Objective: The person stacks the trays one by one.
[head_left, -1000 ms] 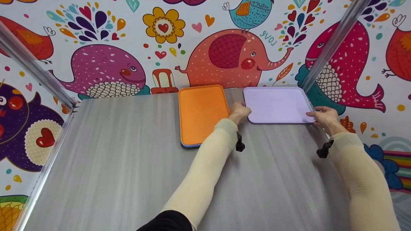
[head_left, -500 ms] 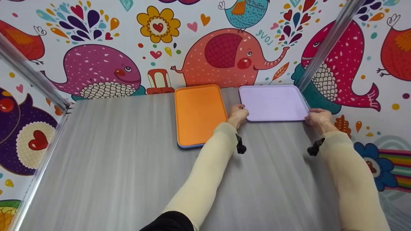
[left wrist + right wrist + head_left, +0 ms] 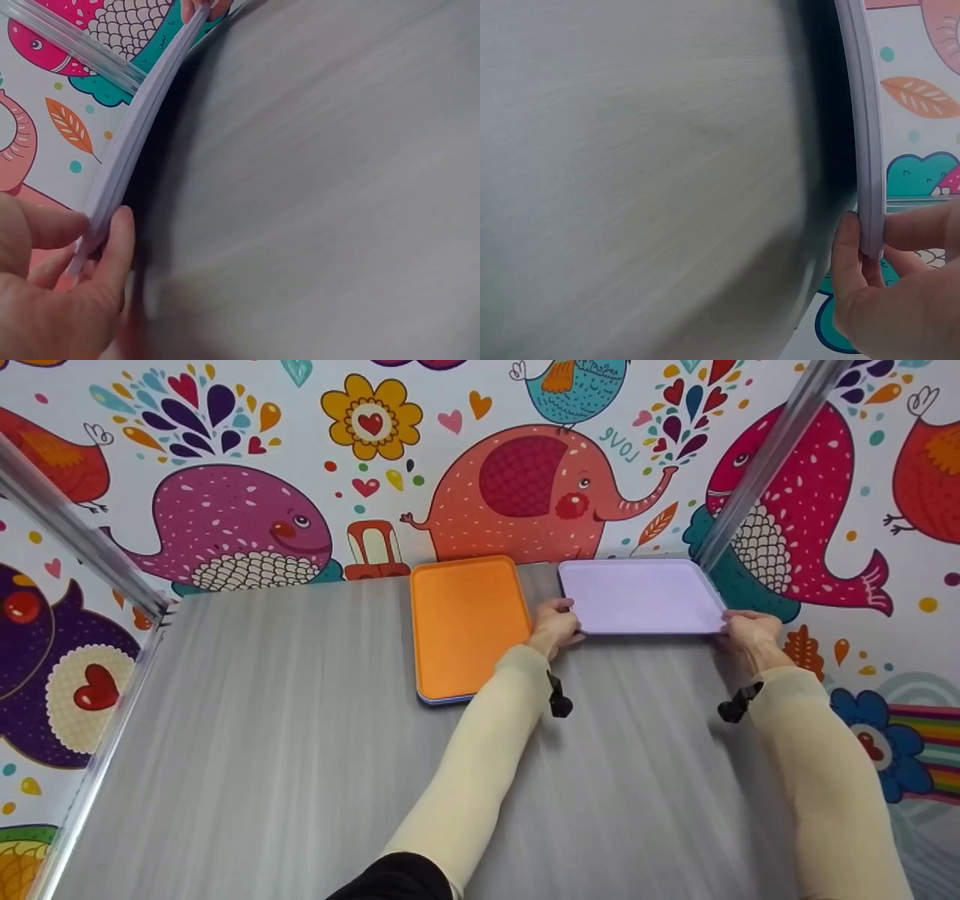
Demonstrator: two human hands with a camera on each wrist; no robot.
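A lavender tray (image 3: pixel 641 596) lies at the back right, in front of the patterned wall. My left hand (image 3: pixel 554 626) pinches its near left corner, and my right hand (image 3: pixel 752 631) pinches the near right corner. Both wrist views show its near edge raised off the table, with dark shadow below. Its edge (image 3: pixel 142 127) looks layered there. In the right wrist view, thumb and fingers (image 3: pixel 847 251) sit on opposite faces of the edge. Left of it lies an orange tray (image 3: pixel 470 626), stacked on something with a blue rim, close beside my left hand.
The grey wood-grain table (image 3: pixel 285 735) meets a wall (image 3: pixel 465 472) printed with cartoon animals along its back. Metal posts (image 3: pixel 780 465) stand at the back corners. A black wrist camera (image 3: pixel 559 697) hangs below my left wrist.
My right hand's grip has shifted to the lavender tray's near right corner. The tray's near edge has come up and away from me. The orange tray stays put; the head view shifts slightly.
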